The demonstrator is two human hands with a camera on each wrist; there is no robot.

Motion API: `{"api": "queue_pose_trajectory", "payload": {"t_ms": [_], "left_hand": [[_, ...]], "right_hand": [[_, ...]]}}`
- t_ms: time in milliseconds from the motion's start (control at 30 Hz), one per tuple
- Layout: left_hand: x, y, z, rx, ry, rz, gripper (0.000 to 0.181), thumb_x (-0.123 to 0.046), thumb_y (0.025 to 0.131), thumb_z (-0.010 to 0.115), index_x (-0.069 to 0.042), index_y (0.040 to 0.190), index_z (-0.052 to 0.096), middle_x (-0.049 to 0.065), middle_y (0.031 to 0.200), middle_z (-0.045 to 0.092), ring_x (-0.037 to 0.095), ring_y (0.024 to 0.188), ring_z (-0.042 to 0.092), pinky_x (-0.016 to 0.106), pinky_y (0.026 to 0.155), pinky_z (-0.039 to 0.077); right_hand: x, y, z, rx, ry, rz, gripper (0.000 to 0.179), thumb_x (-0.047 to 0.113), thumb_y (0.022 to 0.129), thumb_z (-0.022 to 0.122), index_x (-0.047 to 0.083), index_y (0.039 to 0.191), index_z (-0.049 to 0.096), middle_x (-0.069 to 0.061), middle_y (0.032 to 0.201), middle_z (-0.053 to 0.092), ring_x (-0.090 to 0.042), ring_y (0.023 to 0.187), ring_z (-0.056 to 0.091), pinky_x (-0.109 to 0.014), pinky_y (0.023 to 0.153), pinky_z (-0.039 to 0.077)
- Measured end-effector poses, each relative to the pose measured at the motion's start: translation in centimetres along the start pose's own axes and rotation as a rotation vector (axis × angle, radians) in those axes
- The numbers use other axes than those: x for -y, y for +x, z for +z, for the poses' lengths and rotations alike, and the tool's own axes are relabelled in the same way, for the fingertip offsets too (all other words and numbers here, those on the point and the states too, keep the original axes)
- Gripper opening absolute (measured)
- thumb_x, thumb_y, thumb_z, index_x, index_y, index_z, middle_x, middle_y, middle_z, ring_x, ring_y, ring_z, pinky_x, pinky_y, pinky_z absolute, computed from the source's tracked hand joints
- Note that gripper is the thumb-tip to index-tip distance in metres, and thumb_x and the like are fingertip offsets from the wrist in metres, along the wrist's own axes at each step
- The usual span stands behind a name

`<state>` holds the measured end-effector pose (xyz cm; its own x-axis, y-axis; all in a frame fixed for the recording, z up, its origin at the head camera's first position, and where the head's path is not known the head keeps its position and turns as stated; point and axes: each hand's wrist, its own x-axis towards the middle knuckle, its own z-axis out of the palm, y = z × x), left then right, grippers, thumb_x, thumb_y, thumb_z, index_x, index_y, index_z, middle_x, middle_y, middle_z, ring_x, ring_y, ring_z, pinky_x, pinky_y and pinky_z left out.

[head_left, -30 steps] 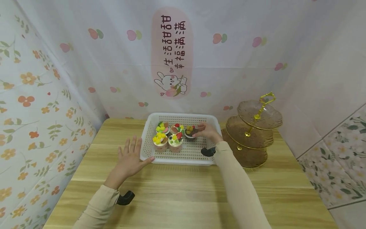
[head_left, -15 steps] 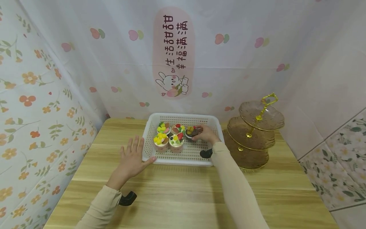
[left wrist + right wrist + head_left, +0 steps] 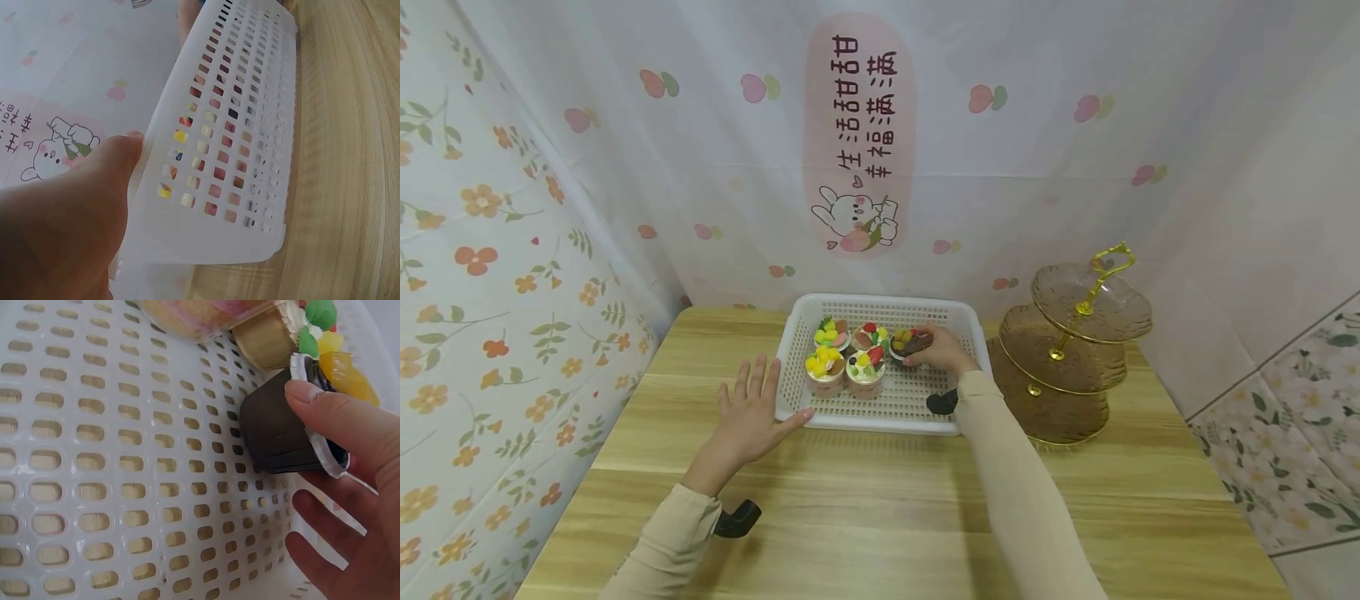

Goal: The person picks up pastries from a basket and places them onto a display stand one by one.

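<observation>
In the head view, a white plastic basket [image 3: 917, 427] with holed walls holds several fruit-topped cupcakes. My right hand [image 3: 946, 350] reaches in from the right and pinches a cupcake in a dark cup [image 3: 275, 422] by its rim. The thumb lies on the near side of that rim, the other fingers beyond it. This cup sits upright on the basket floor beside the others. My left hand [image 3: 751, 421] is spread flat at the basket's front left corner, its thumb touching the rim. Two pale pink cups [image 3: 865, 373] [image 3: 825, 372] stand in the front row.
A three-tier cake stand [image 3: 1060, 358] with gold trim and a gold handle stands just right of the basket. The wooden table [image 3: 865, 517] runs up to a patterned curtain [image 3: 1000, 167] behind. A black wrist mount [image 3: 737, 518] shows at the left cuff.
My right hand has moved slightly left and down and its fingers have closed on the dark cupcake's rim. The left hand stays at the basket corner.
</observation>
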<state>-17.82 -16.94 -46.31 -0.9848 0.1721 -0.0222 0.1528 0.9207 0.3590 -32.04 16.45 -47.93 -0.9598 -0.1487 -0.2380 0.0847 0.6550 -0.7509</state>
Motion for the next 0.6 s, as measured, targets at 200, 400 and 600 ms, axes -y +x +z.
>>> {"api": "queue_pose_trajectory", "payload": {"t_ms": [200,400,600], "left_hand": [[-0.13,-0.06,-0.11,0.001,-0.003,0.001,0.104,-0.069,0.091,0.050,-0.004,0.159,0.007,0.022,0.167,-0.004,0.048,0.153,-0.004,0.079,0.112,0.003],[-0.22,-0.14,-0.29,0.001,-0.002,-0.005,0.103,-0.069,0.091,0.051,-0.005,0.159,0.008,0.022,0.167,-0.003,0.048,0.153,-0.003,0.079,0.111,0.003],[-0.18,-0.11,-0.11,-0.009,-0.023,0.001,0.104,-0.069,0.090,0.051,-0.005,0.159,0.008,0.023,0.167,-0.002,0.049,0.152,-0.001,0.079,0.111,0.003]], "right_hand": [[0.00,0.04,0.09,-0.013,-0.012,0.002,0.075,0.023,0.080,0.082,0.011,0.145,0.047,-0.018,0.137,0.057,-0.035,0.128,0.054,-0.051,0.110,0.042],[-0.11,0.22,0.31,-0.017,-0.015,-0.001,0.079,0.022,0.078,0.084,0.011,0.146,0.045,-0.017,0.136,0.058,-0.035,0.127,0.055,-0.050,0.109,0.043],[-0.01,0.18,0.11,-0.046,-0.056,-0.025,0.077,0.027,0.078,0.083,0.010,0.144,0.047,-0.017,0.130,0.059,-0.033,0.117,0.058,-0.048,0.101,0.048]]}}
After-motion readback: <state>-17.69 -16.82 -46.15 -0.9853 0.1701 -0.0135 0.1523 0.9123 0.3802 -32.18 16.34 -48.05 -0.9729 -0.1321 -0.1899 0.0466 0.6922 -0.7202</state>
